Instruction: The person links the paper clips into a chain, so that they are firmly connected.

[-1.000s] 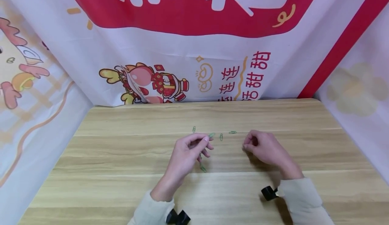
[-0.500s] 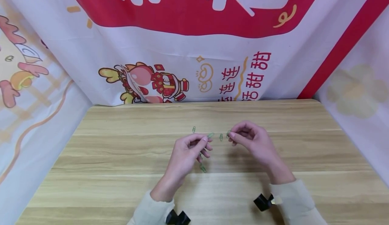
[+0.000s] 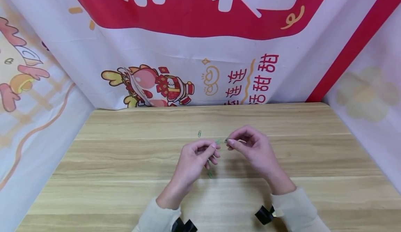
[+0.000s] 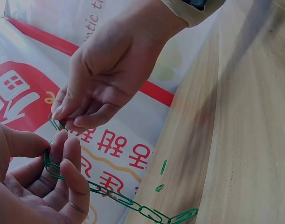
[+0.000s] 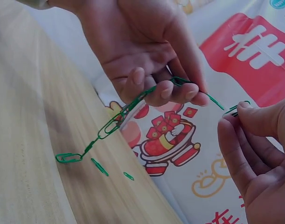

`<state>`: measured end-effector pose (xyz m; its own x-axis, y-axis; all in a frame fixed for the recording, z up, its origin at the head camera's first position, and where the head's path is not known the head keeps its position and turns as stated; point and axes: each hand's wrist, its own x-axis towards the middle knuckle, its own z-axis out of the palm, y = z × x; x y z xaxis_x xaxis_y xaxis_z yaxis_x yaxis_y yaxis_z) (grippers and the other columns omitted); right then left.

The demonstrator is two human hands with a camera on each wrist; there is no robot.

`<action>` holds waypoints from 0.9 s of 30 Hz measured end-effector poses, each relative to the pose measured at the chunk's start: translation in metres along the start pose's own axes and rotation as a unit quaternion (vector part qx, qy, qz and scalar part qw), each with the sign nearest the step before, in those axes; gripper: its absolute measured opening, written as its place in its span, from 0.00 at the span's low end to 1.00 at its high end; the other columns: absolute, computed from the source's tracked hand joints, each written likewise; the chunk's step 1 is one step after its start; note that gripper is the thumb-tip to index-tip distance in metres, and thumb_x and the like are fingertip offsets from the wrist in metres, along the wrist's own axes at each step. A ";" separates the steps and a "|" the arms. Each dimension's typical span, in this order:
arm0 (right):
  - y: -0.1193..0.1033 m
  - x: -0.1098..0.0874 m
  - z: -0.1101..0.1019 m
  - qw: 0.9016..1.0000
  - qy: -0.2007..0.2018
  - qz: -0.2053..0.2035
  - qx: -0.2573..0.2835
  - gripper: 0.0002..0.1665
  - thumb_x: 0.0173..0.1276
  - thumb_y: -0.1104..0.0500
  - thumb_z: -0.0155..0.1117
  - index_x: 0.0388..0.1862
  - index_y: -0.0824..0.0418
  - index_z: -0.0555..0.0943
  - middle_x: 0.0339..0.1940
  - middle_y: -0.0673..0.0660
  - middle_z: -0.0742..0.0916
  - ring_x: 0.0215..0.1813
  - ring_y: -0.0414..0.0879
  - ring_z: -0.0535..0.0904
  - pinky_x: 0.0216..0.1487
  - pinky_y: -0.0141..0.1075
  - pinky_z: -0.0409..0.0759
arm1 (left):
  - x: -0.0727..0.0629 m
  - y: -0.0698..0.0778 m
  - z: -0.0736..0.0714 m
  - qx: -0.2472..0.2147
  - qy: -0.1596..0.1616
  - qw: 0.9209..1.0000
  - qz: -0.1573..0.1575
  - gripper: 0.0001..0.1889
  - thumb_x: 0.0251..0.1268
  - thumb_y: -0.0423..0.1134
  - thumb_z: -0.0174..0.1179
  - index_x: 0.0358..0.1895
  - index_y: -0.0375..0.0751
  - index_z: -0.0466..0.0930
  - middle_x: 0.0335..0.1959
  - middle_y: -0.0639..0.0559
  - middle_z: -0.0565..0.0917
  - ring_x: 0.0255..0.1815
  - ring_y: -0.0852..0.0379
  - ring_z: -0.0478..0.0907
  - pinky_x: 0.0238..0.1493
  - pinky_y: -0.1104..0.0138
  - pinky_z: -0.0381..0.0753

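My left hand (image 3: 195, 160) pinches one end of a chain of green paper clips between thumb and index finger. The chain (image 5: 112, 126) runs down past its other fingers, and its lower end (image 4: 183, 216) hangs close over the table. From the pinch, the end clip (image 5: 214, 101) sticks out towards my right hand (image 3: 252, 150). Between its thumb and fingertips my right hand holds a single green paper clip (image 5: 237, 108), partly covered by the thumb. The held clip is right beside the chain's end clip in the right wrist view.
One loose green paper clip (image 3: 199, 133) lies on the wooden table (image 3: 125, 176) beyond my left hand. Two loose clips (image 4: 163, 166) show in the left wrist view. Printed cloth (image 3: 188, 51) stands along the back and both sides of the table.
My right hand has moved left from the table's right side, right up to the left hand, and a paper clip now shows in its fingers. The left hand has stayed nearly still.
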<state>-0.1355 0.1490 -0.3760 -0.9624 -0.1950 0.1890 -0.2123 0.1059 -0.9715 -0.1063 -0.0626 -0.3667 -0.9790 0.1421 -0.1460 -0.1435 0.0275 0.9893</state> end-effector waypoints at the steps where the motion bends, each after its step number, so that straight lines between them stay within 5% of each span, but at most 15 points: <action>1: 0.000 0.000 0.001 1.000 0.001 -0.003 0.001 0.07 0.73 0.67 0.72 0.47 0.66 0.84 0.44 0.61 0.89 0.43 0.45 0.90 0.49 0.37 0.91 | 0.000 0.000 0.000 -0.003 -0.001 1.000 0.000 0.10 0.80 0.39 0.64 0.50 0.37 0.89 0.38 0.46 0.90 0.34 0.55 0.87 0.33 0.71 0.81; 13: 0.002 -0.001 0.006 1.000 0.008 -0.007 -0.010 0.06 0.71 0.68 0.73 0.45 0.64 0.86 0.43 0.61 0.90 0.41 0.46 0.89 0.47 0.39 0.92 | -0.001 0.000 0.003 -0.007 -0.004 1.000 -0.007 0.09 0.79 0.38 0.64 0.50 0.36 0.89 0.36 0.46 0.90 0.33 0.56 0.86 0.32 0.72 0.80; 21: 0.003 0.000 0.009 0.999 -0.001 -0.002 -0.040 0.06 0.72 0.68 0.72 0.45 0.62 0.86 0.44 0.61 0.90 0.42 0.56 0.89 0.46 0.40 0.92 | -0.001 0.000 0.003 -0.010 -0.009 1.000 -0.002 0.11 0.79 0.38 0.64 0.51 0.33 0.88 0.35 0.48 0.89 0.33 0.58 0.85 0.32 0.72 0.79; 27: 0.003 -0.001 0.009 0.998 -0.026 0.009 -0.054 0.05 0.76 0.67 0.68 0.48 0.61 0.83 0.47 0.61 0.91 0.41 0.51 0.90 0.44 0.41 0.92 | -0.001 -0.001 0.002 -0.017 -0.008 1.000 0.003 0.10 0.79 0.37 0.64 0.50 0.33 0.88 0.34 0.50 0.89 0.32 0.58 0.85 0.32 0.71 0.79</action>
<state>-0.1338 0.1406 -0.3804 -0.9567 -0.2428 0.1602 -0.2138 0.2132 -0.9533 -0.1051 -0.0603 -0.3674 -0.9776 0.1572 -0.1398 -0.1426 -0.0068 0.9898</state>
